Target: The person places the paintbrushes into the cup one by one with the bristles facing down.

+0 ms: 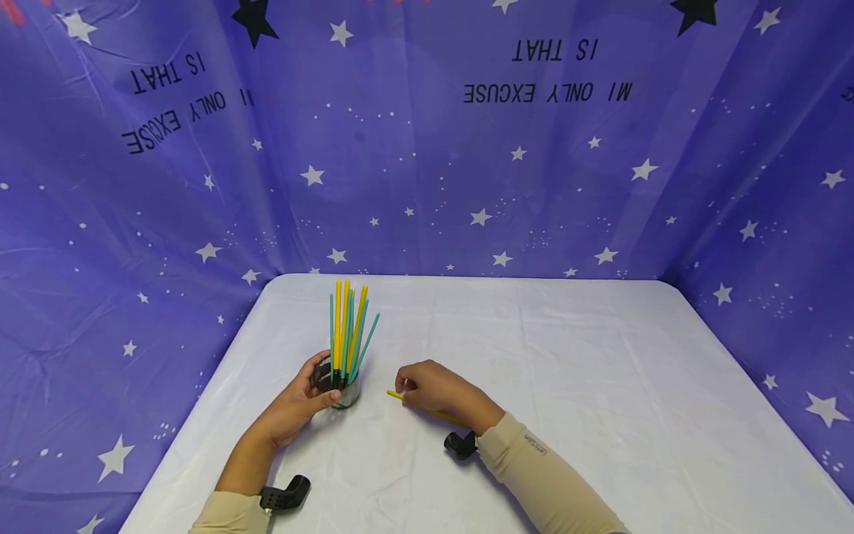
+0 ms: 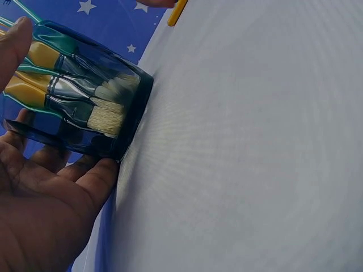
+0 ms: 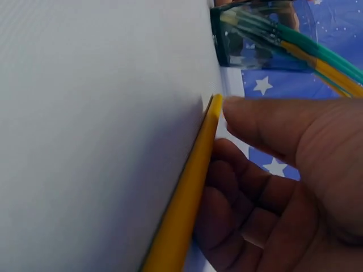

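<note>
My left hand [image 1: 293, 408] holds a clear glass [image 1: 348, 397] at its side, the thumb across the front. In it stand several paintbrushes [image 2: 108, 116], bristles down, with yellow and teal handles [image 1: 339, 326] rising above the rim. To the right of the glass, my right hand [image 1: 437, 387] is over a yellow stick, probably another brush handle [image 3: 184, 207], that lies low along the tabletop. Its fingers [image 3: 218, 215] are bent close against the far side of this handle. The thumb [image 3: 261, 122] is near the handle's tip, apart from the fingers. The handle's other end is hidden.
A white-covered table [image 1: 567, 356] lies under both hands. A purple star-printed cloth [image 1: 427, 148] hangs behind it and at both sides. Black wrist cameras [image 1: 287, 493] are strapped below each hand.
</note>
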The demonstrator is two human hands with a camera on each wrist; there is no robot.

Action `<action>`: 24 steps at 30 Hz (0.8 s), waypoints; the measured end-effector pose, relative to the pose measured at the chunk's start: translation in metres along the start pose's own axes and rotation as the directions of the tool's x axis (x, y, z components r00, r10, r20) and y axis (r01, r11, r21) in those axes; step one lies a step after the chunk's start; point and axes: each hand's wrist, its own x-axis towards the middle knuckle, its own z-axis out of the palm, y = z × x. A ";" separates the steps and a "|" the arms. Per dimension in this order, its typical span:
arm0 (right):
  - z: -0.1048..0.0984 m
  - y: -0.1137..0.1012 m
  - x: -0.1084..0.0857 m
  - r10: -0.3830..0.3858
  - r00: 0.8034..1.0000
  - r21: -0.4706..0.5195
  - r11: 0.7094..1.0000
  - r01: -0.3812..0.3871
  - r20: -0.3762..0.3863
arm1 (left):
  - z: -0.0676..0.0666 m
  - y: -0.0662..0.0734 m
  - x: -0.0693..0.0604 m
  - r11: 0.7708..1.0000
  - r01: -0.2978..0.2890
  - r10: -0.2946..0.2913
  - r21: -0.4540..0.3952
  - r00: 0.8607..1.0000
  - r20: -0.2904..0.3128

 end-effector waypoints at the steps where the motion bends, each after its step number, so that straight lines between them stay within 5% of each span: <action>1: 0.000 0.001 0.000 0.002 1.000 0.006 1.000 -0.002 0.014 | 0.000 0.000 0.000 1.000 0.000 0.000 0.001 1.000 0.000; 16: -0.006 -0.005 0.002 0.011 0.997 -0.067 0.998 -0.005 0.078 | 0.000 0.001 0.001 0.999 0.039 -0.039 0.003 0.999 -0.023; 24: -0.030 -0.018 -0.002 -0.044 0.999 -0.002 0.999 0.044 0.005 | 0.001 0.001 0.000 1.000 0.028 -0.028 -0.006 0.999 -0.019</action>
